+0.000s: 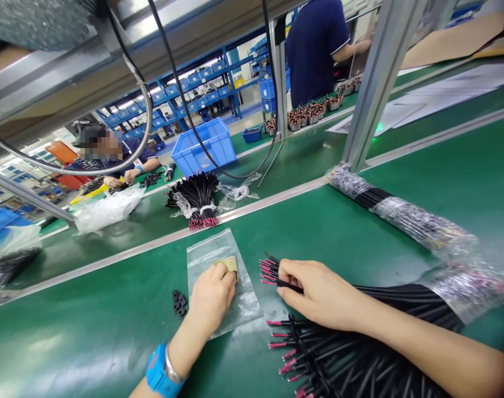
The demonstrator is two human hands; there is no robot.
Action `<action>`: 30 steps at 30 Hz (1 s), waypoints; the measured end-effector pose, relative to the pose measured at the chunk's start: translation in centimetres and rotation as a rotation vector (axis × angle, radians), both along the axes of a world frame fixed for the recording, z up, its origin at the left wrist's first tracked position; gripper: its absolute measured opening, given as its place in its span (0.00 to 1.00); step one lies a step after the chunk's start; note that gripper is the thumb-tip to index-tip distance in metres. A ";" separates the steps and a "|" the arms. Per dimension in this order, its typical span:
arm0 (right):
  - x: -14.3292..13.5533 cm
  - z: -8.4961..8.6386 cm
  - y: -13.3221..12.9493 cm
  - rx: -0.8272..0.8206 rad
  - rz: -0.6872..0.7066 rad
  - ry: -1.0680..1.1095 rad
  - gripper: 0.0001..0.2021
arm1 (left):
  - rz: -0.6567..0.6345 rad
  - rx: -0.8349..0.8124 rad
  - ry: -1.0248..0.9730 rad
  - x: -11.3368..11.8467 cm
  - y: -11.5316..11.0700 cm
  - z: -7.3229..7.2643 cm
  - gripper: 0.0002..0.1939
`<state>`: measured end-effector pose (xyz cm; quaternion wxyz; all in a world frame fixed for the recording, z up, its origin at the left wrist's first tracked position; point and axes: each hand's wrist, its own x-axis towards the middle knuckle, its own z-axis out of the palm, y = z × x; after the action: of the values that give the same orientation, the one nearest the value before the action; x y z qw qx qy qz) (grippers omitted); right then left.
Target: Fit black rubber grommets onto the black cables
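My left hand (pixel 213 293) is closed, fingertips curled down over a clear plastic bag (pixel 243 309) that lies flat on the green bench. A small yellowish piece (pixel 232 264) shows just beyond the fingers; whether they grip it is hidden. Several small black parts (pixel 179 304) lie left of this hand. My right hand (pixel 318 290) wraps round a bunch of black cables (pixel 291 286), whose red-and-silver wire ends (pixel 268 271) point left toward the bag. Below my right forearm a large spread of loose black cables (pixel 351 359) has similar red ends.
Plastic-wrapped cable bundles (pixel 421 224) lie at the right. Beyond the metal rail (pixel 164 239) are a tied cable bundle (pixel 199 199), a blue bin (pixel 204 146) and copper-wound parts (pixel 304 116). Two people work across the line. A metal post (pixel 380 83) rises at right; cords hang overhead.
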<state>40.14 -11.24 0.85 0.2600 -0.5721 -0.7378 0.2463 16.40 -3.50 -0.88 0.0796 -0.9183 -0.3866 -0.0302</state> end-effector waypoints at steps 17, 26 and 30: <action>-0.1 0.3 0.3 -0.006 -0.048 0.155 0.04 | 0.280 -1.179 -1.341 5.1 -4.1 -0.4 0.14; 0.0 0.7 0.0 0.018 0.051 0.135 0.05 | 0.325 -1.289 -1.481 4.7 -4.0 -0.4 0.13; 0.0 0.8 0.0 0.008 0.078 0.141 0.06 | 0.271 -1.315 -1.463 4.5 -3.8 -0.4 0.12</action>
<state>40.16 -11.23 1.61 0.3038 -0.5230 -0.7405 0.2930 20.93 -7.34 -1.30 -0.7010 -0.4829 -0.3822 -0.3596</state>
